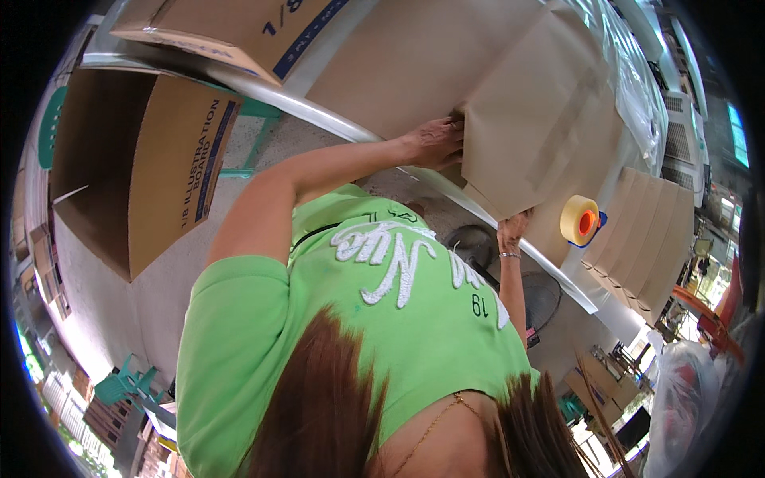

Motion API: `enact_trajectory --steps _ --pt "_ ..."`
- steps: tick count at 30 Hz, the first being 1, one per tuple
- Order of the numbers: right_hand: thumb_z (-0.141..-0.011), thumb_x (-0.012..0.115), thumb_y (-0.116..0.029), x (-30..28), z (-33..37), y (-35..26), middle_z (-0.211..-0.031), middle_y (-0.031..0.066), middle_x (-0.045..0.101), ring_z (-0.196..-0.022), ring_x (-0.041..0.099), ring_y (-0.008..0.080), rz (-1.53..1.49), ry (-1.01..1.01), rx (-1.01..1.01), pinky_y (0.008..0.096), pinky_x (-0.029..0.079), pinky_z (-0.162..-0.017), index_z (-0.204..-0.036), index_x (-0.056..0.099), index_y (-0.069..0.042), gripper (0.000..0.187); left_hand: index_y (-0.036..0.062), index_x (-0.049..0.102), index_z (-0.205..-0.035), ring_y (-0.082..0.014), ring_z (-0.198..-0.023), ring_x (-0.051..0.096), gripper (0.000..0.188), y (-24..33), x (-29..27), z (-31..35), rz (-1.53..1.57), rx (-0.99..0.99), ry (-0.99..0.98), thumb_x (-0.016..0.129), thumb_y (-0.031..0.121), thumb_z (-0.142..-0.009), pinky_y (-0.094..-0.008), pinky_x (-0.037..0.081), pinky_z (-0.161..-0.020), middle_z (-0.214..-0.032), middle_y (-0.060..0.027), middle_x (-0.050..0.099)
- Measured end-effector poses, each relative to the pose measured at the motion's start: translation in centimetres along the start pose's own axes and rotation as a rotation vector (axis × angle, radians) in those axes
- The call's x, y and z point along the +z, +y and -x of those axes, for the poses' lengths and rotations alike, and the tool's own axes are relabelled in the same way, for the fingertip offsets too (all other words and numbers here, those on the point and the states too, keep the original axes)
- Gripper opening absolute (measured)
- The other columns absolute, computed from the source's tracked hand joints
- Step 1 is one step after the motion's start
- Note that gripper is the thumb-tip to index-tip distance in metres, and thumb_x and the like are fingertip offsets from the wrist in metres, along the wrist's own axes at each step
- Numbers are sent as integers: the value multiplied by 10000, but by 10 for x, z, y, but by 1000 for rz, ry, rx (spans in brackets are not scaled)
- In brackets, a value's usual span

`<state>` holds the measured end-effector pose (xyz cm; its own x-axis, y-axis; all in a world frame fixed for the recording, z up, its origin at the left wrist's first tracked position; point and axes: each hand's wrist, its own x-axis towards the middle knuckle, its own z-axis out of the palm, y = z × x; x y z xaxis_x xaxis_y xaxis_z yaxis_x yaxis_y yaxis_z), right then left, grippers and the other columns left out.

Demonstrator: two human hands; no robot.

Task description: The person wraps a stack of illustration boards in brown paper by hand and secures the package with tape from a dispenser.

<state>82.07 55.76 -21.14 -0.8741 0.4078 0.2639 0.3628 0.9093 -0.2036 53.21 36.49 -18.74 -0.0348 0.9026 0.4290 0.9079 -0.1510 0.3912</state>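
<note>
A large bundle wrapped in brown paper (550,119) lies on the table in front of me. At its left end, my left hand (437,143) grips the folded paper edge, its fingertips partly tucked out of sight inside the fold. Nearer to me, my right hand (514,229) is closed at the lower corner of the same paper, some fingers hidden by it. Just right of that hand stands a roll of pale yellow tape (580,220) with an orange core and a blue holder.
An open cardboard box (171,171) stands left of me, over a green stool (259,131). Another carton (231,36) rests at the table's far left. Stacked brown packages (645,239) are at the right, below clear plastic sheeting (637,103). The table's pale edge (550,275) runs before me.
</note>
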Motion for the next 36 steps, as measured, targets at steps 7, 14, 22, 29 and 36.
enact_trajectory --steps 7,14,22,29,36 --pt "-777 647 -169 6 13 0 -1277 190 549 -1236 449 401 -107 -104 102 499 369 -1033 -1195 594 -31 444 26 614 -1134 -297 -1220 438 435 2 3 -8 8 0 56 581 292 -790 -429 330 -1060 -1216 -151 553" --pt "-760 655 -125 4 12 12 -1255 185 562 -1197 479 402 73 -203 76 484 397 -1011 -1165 599 -17 423 20 568 -1191 -327 -1263 419 421 -5 3 -10 112 15 -1 551 227 -824 -428 307 -1108 -1268 -175 521" --pt "-764 619 -43 -23 -11 53 -1141 197 604 -1113 531 373 68 -452 -87 439 453 -953 -1134 600 -11 371 44 600 -1073 -354 -1019 572 324 -15 -1 -18 285 119 -46 568 222 -805 -441 446 -937 -1067 -170 621" --pt "-860 595 -290 -23 -42 31 -1357 117 498 -1252 457 293 85 -551 -449 428 371 -1055 -1314 502 -78 509 69 604 -1092 -393 -970 586 325 -8 -9 -17 346 47 -46 590 221 -805 -452 477 -885 -1053 -197 625" --pt "-888 563 -283 -12 -56 11 -1369 109 486 -1277 428 292 -59 -621 -441 417 350 -1078 -1295 517 -73 461 56 579 -1182 -366 -1186 473 500 -2 -17 -38 238 -204 -566 602 389 -809 -468 354 -1052 -1235 -199 547"
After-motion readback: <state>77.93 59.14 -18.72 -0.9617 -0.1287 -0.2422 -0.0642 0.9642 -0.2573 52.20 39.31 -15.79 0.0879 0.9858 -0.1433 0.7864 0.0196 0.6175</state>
